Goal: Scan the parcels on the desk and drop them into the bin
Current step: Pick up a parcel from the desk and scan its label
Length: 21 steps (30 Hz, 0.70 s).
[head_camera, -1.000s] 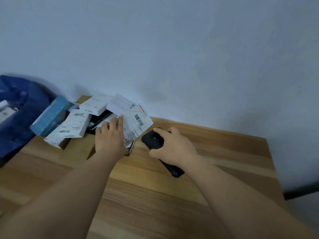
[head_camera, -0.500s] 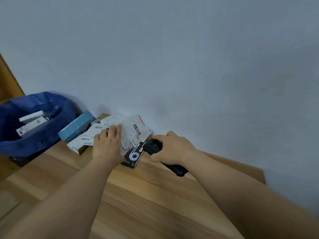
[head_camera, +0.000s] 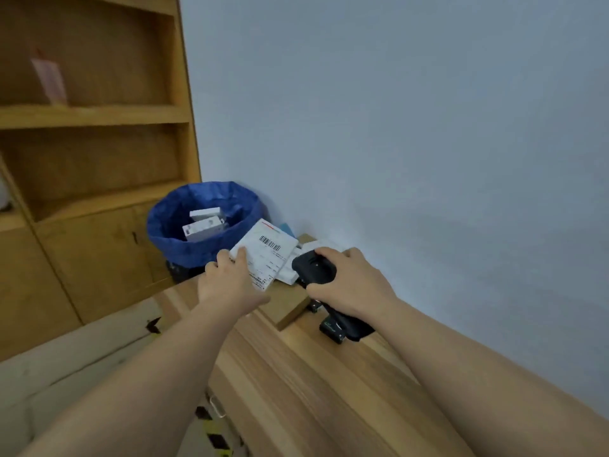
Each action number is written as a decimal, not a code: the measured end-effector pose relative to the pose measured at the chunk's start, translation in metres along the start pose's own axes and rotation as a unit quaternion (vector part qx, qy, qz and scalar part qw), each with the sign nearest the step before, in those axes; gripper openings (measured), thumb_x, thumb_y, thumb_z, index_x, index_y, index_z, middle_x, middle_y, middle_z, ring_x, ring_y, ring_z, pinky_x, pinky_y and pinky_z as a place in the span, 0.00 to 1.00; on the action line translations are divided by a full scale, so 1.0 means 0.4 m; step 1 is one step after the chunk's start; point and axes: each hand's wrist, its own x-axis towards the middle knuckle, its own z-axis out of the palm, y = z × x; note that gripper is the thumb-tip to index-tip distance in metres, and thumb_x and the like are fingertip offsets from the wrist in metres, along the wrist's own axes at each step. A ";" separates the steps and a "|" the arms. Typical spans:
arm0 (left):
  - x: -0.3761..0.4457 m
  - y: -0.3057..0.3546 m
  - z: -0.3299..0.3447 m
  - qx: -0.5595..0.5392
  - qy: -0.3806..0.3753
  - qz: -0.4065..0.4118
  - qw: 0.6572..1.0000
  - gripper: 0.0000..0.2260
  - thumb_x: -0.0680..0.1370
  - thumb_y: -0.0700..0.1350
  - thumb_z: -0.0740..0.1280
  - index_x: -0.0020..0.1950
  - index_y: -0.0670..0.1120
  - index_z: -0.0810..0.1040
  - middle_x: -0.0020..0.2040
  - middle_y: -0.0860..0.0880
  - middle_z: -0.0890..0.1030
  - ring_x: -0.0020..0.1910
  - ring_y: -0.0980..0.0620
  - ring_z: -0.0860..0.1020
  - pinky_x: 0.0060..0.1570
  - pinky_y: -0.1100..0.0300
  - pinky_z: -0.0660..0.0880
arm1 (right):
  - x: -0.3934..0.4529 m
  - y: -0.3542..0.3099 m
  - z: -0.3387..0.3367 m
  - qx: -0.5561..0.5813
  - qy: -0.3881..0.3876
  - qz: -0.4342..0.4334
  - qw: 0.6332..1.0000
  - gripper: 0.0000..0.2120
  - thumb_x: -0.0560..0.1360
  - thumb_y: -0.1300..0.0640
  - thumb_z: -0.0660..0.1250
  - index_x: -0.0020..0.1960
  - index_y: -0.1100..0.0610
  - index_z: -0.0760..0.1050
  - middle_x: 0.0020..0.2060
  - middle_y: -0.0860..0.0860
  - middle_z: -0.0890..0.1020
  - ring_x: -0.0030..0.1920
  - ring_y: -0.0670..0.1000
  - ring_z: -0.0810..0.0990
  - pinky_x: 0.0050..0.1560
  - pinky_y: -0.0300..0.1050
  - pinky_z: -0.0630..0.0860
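**Parcel lifted, scanner in hand**

Nearest to us, two bare forearms reach out over the wooden desk (head_camera: pixel 306 390), whose grain runs away toward the far corner. Below the desk's left edge we see pale floor with a strip of black-and-yellow tape (head_camera: pixel 214 437).

Our right hand (head_camera: pixel 349 285) curls around a black handheld scanner (head_camera: pixel 314 268); the fingers wrap over its top and the thumb presses along its side, while the handle's lower end sticks out beneath the wrist, just above the desk. The scanner's head points left, toward the parcel.

Our left hand (head_camera: pixel 227 278) grips a white parcel (head_camera: pixel 267 255) by its lower left corner, thumb on the printed face and the other fingers hidden behind it. The parcel is tilted, label up, with a barcode and a red stripe near its top edge. It is held above the far left end of the desk, touching or nearly touching the scanner's head; we cannot tell which.

Just behind the parcel and the scanner, more white boxes (head_camera: pixel 290 275) lie on the desk's far corner, and a teal box (head_camera: pixel 286 228) peeks out above the parcel.

Beyond the desk's end stands the bin (head_camera: pixel 171 232), lined with a blue bag, holding two white boxes (head_camera: pixel 202 225). Further left rises a wooden shelf unit (head_camera: pixel 95 113) with cupboard doors below; a pale pink item on an upper shelf is too blurred to identify. A plain light wall (head_camera: pixel 412 127) fills the rest.
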 end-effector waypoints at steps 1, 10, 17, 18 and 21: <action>0.001 -0.034 -0.020 -0.012 -0.008 -0.025 1.000 0.48 0.68 0.67 0.69 0.79 0.51 0.49 0.73 0.43 0.59 0.68 0.39 0.65 0.62 0.48 0.68 | 0.012 -0.044 0.021 0.021 0.012 -0.017 1.000 0.32 0.69 0.41 0.69 0.72 0.35 0.64 0.63 0.47 0.68 0.60 0.55 0.77 0.60 0.50 0.74; -0.035 -0.428 -0.138 -0.148 0.085 -0.252 0.952 0.46 0.68 0.65 0.70 0.79 0.52 0.51 0.73 0.44 0.59 0.66 0.40 0.63 0.62 0.46 0.64 | 0.133 -0.460 0.229 0.145 0.043 -0.099 0.984 0.36 0.72 0.42 0.69 0.77 0.39 0.60 0.66 0.49 0.67 0.61 0.55 0.75 0.57 0.50 0.73; -0.088 -0.799 -0.202 -0.112 0.135 -0.348 0.921 0.47 0.68 0.66 0.70 0.79 0.52 0.50 0.75 0.43 0.56 0.69 0.41 0.61 0.65 0.45 0.62 | 0.204 -0.801 0.468 0.231 0.008 -0.112 0.966 0.34 0.74 0.44 0.69 0.77 0.41 0.60 0.68 0.52 0.66 0.60 0.54 0.73 0.52 0.48 0.68; -0.089 -0.847 -0.208 -0.102 0.141 -0.354 0.919 0.47 0.68 0.66 0.70 0.79 0.52 0.50 0.75 0.43 0.55 0.69 0.41 0.61 0.65 0.45 0.62 | 0.208 -0.842 0.501 0.235 -0.002 -0.110 0.966 0.35 0.74 0.44 0.68 0.78 0.41 0.59 0.68 0.52 0.65 0.59 0.53 0.71 0.52 0.47 0.67; -0.078 -0.968 -0.221 -0.081 0.157 -0.369 0.912 0.48 0.68 0.66 0.70 0.79 0.52 0.49 0.76 0.43 0.55 0.69 0.40 0.61 0.66 0.45 0.62 | 0.234 -0.948 0.596 0.255 -0.015 -0.094 0.962 0.37 0.73 0.43 0.69 0.78 0.40 0.58 0.68 0.51 0.65 0.59 0.52 0.72 0.53 0.49 0.70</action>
